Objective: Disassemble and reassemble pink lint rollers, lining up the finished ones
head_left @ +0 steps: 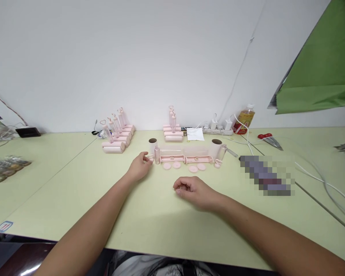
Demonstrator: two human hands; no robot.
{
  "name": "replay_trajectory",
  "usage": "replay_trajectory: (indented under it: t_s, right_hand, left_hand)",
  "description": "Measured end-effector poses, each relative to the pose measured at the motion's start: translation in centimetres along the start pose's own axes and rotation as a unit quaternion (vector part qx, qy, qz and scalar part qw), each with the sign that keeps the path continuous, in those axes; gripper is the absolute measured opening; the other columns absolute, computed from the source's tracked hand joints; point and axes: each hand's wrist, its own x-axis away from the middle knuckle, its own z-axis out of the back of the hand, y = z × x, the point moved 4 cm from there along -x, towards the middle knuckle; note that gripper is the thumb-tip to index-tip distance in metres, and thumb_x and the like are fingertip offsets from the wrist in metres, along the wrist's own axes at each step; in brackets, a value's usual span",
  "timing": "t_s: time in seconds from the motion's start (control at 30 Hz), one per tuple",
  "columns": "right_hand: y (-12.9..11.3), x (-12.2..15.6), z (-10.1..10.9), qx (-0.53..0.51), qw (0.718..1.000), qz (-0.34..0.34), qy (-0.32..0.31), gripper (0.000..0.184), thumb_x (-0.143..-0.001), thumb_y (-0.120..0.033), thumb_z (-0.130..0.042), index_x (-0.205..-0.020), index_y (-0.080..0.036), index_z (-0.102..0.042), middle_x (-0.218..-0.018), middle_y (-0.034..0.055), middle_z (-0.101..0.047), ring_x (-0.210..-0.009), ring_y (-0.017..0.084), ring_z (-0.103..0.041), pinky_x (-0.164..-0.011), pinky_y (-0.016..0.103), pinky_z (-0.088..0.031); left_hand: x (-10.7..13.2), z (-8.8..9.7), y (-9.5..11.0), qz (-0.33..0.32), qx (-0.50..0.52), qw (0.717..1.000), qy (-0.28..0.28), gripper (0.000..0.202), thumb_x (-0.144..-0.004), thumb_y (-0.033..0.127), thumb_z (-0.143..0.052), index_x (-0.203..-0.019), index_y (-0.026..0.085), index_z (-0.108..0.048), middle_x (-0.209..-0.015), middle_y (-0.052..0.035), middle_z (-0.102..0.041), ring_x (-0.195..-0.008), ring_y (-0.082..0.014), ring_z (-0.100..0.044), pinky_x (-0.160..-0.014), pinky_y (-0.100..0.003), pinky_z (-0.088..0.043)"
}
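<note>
My left hand (pixel 140 166) is at the left end of a row of pink parts, its fingers slightly apart. Its fingertips are beside a small pink ring-topped cap (pixel 151 158); whether they touch it I cannot tell. Next to that cap stands a clear pinkish tube (pixel 157 155). My right hand (pixel 197 191) hovers over or rests on the table, fingers curled in, with nothing seen in them. Before it lie two open pink trays (pixel 172 158), several pink discs (pixel 193 169) and another ring-topped cap (pixel 217 163). A clear tube (pixel 222 152) leans at the right end.
Two white cylinders with brown insides (pixel 216 142) stand behind the parts. Pink rollers with upright tubes (pixel 115 147) line the back left, others (pixel 173 137) the back middle. A power strip (pixel 217 131), a bottle (pixel 244 119), red-handled pliers (pixel 270 141) and cables lie right.
</note>
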Motion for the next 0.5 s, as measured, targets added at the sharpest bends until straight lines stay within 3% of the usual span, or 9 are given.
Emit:
replay_trajectory:
  t_s: [0.27,0.5]
  right_hand:
    - [0.06,0.03,0.04,0.001,1.000,0.000,-0.002,0.017,-0.084,-0.036,-0.058,-0.088,-0.020,-0.063,-0.063,-0.0043,-0.046,-0.056,0.011,-0.039,-0.051,0.023,-0.029]
    - [0.04,0.08,0.04,0.008,1.000,0.006,-0.007,0.017,-0.085,-0.035,-0.057,-0.088,-0.020,-0.062,-0.063,-0.0042,-0.045,-0.057,0.010,-0.039,-0.051,0.023,-0.029]
  left_hand:
    - [0.14,0.08,0.29,-0.019,0.003,1.000,-0.002,0.054,-0.081,0.027,-0.053,-0.133,0.015,-0.046,-0.101,-0.0054,-0.068,-0.073,-0.0149,-0.062,-0.068,-0.027,-0.046]
    - [0.03,0.21,0.27,-0.011,0.042,0.999,0.007,0.053,-0.080,0.024,-0.053,-0.132,0.016,-0.046,-0.092,-0.0042,-0.068,-0.064,-0.0129,-0.061,-0.061,-0.025,-0.046]
